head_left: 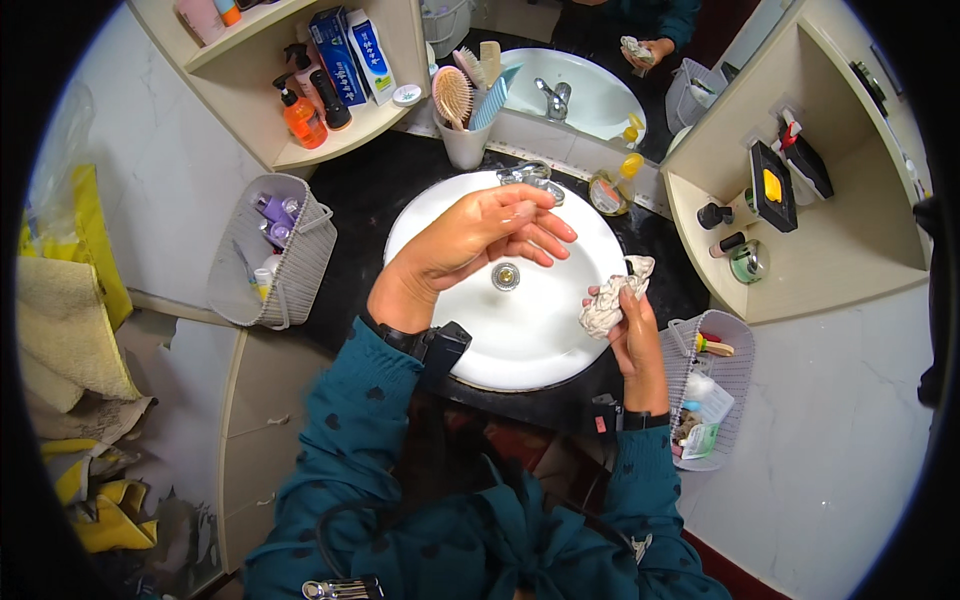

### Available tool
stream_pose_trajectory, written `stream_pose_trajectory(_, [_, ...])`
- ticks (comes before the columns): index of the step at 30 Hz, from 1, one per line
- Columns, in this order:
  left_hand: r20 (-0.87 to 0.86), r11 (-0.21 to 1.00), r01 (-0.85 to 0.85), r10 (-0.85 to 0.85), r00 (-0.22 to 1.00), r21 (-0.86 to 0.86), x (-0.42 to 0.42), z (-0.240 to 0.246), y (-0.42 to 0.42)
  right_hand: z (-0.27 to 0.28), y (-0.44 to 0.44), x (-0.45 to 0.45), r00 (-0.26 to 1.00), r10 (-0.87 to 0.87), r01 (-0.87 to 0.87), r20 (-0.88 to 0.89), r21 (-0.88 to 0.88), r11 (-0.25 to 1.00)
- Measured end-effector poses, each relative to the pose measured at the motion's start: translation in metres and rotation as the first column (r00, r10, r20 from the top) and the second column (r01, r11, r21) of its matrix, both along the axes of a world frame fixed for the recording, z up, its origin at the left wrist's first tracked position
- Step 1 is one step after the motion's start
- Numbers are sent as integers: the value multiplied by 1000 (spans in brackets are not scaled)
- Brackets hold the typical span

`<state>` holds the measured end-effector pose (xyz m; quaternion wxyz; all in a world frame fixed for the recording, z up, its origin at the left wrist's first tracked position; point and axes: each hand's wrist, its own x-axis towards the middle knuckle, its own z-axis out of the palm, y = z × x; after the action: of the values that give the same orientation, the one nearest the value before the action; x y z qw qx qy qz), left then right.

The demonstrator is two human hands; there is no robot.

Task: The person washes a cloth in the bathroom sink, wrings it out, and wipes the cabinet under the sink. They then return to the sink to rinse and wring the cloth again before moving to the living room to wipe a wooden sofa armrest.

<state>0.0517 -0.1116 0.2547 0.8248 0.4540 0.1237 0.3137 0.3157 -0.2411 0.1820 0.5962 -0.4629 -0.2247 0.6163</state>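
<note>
My left hand (495,229) hovers over the white washbasin (517,360), just in front of the chrome faucet (529,174). Its fingers are loosely curved and apart, wet-looking, with nothing in them. At the basin's right rim, my right hand (634,330) grips a crumpled, whitish wet cloth (619,296). The metal drain (506,277) shows in the basin's middle, and no standing water is visible. A bottle of yellowish liquid with a yellow cap (615,187) stands behind the basin, right of the faucet.
Grey woven baskets flank the basin, one left (300,255) and one right (735,390), both holding toiletries. Behind stands a cup of brushes and combs (461,142) below a mirror (585,82). Corner shelves hold an orange pump bottle (304,120) and a black soap holder (772,187). Towels (71,330) hang left.
</note>
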Motion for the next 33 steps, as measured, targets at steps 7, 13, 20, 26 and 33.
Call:
stream_pose_trajectory(7, [-804,895,28,386,452,446,35,-157,-29,-3,-26,-18,999,-20,18,-47,-44,999])
stream_pose_trajectory(13, [-815,890,24,406,414,455,28,-143,-48,2,-34,-36,980,61,-53,187,-46,998])
stream_pose_trajectory(20, [-426,991,-121,87,900,-52,-28,-66,-129,37,-28,-117,657,308,-531,688,132,837])
stream_pose_trajectory(26, [-364,960,-277,273,891,43,-158,-59,-230,97,-7,-105,729,684,-563,-34,538,627])
stream_pose_trajectory(33, [-442,764,-645,581,683,8,-292,-84,-430,-10,-70,-227,442,385,-537,810,-105,837])
